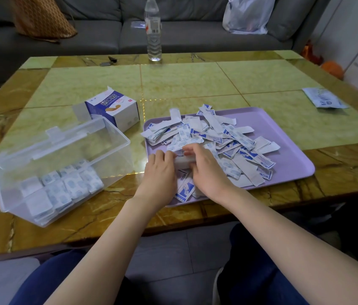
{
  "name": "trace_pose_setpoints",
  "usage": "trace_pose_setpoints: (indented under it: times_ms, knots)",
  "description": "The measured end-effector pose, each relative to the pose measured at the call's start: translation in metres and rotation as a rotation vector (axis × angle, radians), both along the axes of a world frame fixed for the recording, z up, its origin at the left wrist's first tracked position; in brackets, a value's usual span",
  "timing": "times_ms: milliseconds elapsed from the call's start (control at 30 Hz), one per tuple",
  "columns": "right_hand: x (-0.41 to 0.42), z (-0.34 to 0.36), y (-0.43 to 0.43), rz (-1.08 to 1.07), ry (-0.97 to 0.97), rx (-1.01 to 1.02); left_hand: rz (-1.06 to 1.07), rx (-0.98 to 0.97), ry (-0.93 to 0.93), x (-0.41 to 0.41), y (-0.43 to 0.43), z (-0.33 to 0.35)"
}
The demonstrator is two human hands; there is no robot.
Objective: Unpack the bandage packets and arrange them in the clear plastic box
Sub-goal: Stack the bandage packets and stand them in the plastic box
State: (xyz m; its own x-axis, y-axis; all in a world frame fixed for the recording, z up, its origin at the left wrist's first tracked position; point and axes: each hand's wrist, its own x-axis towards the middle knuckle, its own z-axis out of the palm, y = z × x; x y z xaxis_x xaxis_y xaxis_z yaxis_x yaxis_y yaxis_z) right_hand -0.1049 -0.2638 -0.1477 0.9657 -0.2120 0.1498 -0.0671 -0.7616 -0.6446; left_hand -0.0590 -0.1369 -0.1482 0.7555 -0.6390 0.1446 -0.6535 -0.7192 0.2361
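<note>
Bandage packets (228,137) lie in a loose heap on the purple tray (283,128). At the tray's near-left corner the left hand (161,170) and right hand (209,172) meet, each grip clamped on one end of a small white stack (182,161) of packets. Left of them on the worktop (195,80) sits the clear plastic box (90,148) with its lid open and sorted rows (63,186) of packets inside, and an opened cardboard carton (116,108) is just behind it.
</note>
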Motion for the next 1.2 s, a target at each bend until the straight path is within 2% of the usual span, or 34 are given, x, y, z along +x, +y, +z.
trace_pose_setpoints:
  times_ms: [133, 233, 300, 400, 567, 633, 800, 900, 1033, 1200]
  knots:
    - [0.000, -0.001, 0.006, 0.055, 0.033, 0.067, 0.050, -0.254, 0.240, 0.003, 0.001, 0.003]
    - [-0.002, -0.001, 0.010, 0.139, 0.040, 0.025, 0.015, -0.272, 0.320, 0.004, 0.004, 0.007]
    - [-0.001, -0.001, 0.009, 0.164, 0.052, -0.046, -0.037, -0.160, 0.269, 0.001, 0.006, 0.008]
    - [0.000, -0.001, 0.008, 0.172, 0.092, -0.171, -0.058, 0.071, 0.079, -0.003, 0.006, 0.004]
    - [0.002, 0.002, 0.006, 0.097, -0.009, -0.142, 0.036, 0.044, -0.019, 0.000, 0.012, 0.002]
    - [0.000, 0.004, 0.007, 0.127, 0.014, -0.145, 0.053, 0.033, -0.028, 0.001, 0.013, 0.001]
    - [-0.003, 0.002, 0.012, 0.222, 0.126, -0.216, -0.016, 0.144, -0.060, 0.003, 0.014, -0.004]
    - [-0.004, 0.004, 0.011, 0.202, 0.107, -0.199, -0.026, 0.046, 0.018, 0.003, 0.014, 0.000]
    - [-0.006, 0.008, 0.010, 0.157, 0.016, -0.188, -0.015, -0.241, 0.182, -0.003, 0.018, 0.015]
    - [-0.013, 0.013, 0.013, 0.180, -0.107, -0.207, -0.004, -0.249, 0.278, -0.017, 0.024, 0.027]
